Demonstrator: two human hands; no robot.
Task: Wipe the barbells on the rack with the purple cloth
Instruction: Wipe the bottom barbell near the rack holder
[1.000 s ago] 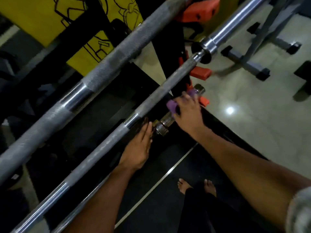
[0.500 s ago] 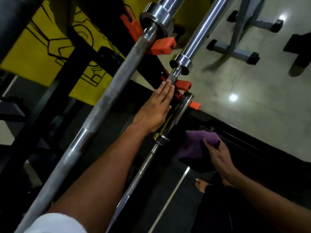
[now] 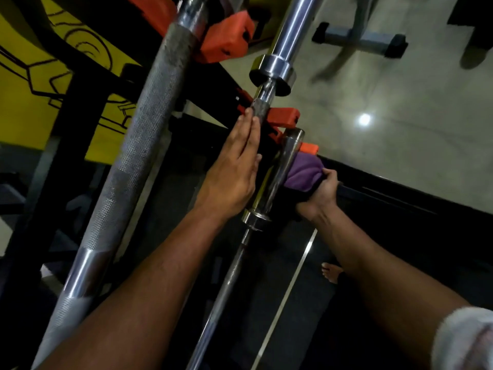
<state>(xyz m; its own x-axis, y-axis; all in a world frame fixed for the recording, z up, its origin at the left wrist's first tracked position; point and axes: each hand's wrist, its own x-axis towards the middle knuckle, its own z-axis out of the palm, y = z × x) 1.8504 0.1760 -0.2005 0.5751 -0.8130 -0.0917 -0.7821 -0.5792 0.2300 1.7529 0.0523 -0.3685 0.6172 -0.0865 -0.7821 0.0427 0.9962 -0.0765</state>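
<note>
Three steel barbells lie on a black rack with orange hooks (image 3: 282, 117). The lowest barbell (image 3: 277, 172) shows its short chrome sleeve at the centre. My right hand (image 3: 321, 193) grips the bunched purple cloth (image 3: 304, 170) and holds it against the right side of that sleeve. My left hand (image 3: 234, 169) lies flat, fingers straight, along the left of the sleeve, its fingertips touching the shaft of the middle barbell (image 3: 262, 104). The thick knurled top barbell (image 3: 141, 156) runs diagonally at the left.
A yellow wall with black drawing (image 3: 32, 84) stands behind the rack. Grey tiled floor (image 3: 400, 129) lies at right, with a metal stand's foot (image 3: 362, 40) at the top. Black mat with a white line (image 3: 288, 295) is below. My bare foot (image 3: 330, 272) shows there.
My right hand has come up from below and brought the purple cloth against the lowest barbell's sleeve. The left hand stays flat beside it. The view has closed in on the bars.
</note>
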